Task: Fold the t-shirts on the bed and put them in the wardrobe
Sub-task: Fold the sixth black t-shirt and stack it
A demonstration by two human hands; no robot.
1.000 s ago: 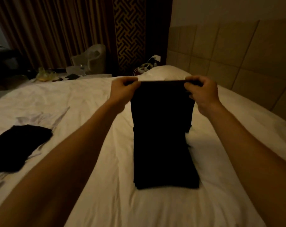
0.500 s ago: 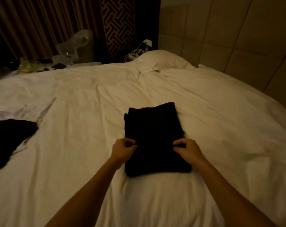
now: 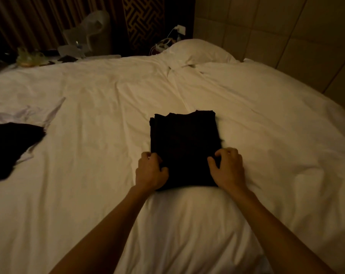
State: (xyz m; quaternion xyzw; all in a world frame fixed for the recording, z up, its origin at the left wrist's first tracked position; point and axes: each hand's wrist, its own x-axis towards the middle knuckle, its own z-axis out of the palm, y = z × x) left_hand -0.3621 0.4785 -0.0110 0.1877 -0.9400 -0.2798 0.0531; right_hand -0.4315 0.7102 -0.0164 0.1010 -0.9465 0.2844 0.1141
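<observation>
Down it comes! The shirt [image 3: 184, 147], held up by its top edge a second ago, now lies folded over, flat on the bed [image 3: 108, 115]. The left grip [image 3: 151, 172] has dropped from that raised edge to the shirt's near left side, fingers curled onto it. The right grip [image 3: 228, 168] has slid out to the near right side, thumb now spread from its fingers.

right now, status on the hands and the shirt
Left hand and right hand each grip a near side of the folded black t-shirt. It lies flat on the bed. Another dark garment far left, apart.
</observation>
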